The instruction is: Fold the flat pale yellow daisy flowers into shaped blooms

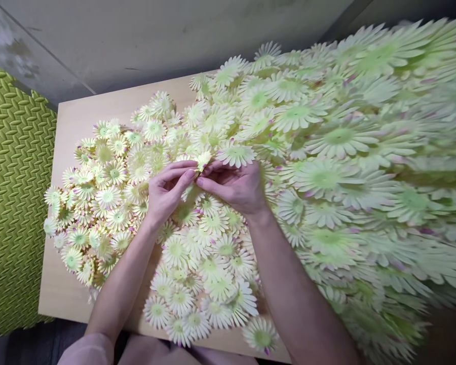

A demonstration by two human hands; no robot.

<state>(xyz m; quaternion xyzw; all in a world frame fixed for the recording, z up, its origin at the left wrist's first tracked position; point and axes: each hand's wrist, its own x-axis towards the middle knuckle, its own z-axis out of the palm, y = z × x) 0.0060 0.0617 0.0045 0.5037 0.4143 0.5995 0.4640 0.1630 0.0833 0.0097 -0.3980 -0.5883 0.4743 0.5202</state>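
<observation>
Over the middle of the desk (59, 291), the left hand (166, 190) and right hand (240, 188) pinch a small flower (203, 160) between narrowed fingertips; a light grip at its underside, with both thumbs close together, should avoid creasing it.

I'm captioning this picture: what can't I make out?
Head view:
Small flower: lower part, hidden by fingers of left hand and right hand.
Far-right flowers: blurred, some cut off by the edge.
Green mat: cut off by left edge.
Table: right part, covered by flowers.
</observation>
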